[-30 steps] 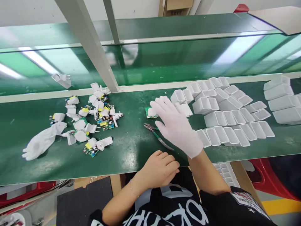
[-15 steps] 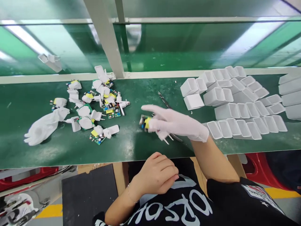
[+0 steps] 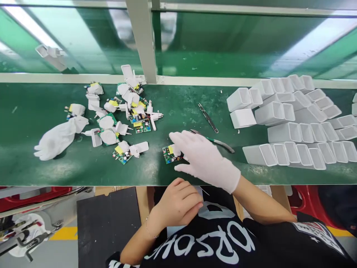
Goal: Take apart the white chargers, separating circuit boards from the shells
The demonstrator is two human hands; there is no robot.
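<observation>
My right hand (image 3: 205,160), in a white glove, hovers or rests palm down above the bench with its fingers stretched out. Beside its fingertips lies a small green circuit board (image 3: 169,154) with a yellow component and a white part. The glove partly hides that board, so I cannot tell whether they touch. Pliers (image 3: 221,144) with dark green handles run out from behind the glove. Tweezers (image 3: 208,118) lie farther back. My bare left hand (image 3: 180,203) rests in front of the bench edge, near my lap, its fingers loosely curled and nothing visible in them.
Circuit boards with white plug parts (image 3: 136,108) lie in a loose cluster on the left, next to an empty white glove (image 3: 60,137). Rows of open white plastic housings (image 3: 281,132) fill the right side. A metal post (image 3: 142,41) stands at the back edge.
My right hand has moved nearer me and flattened palm down, uncovering the tweezers and more of the pliers and circuit board. My left hand stays almost the same. The camera view has shifted slightly.
</observation>
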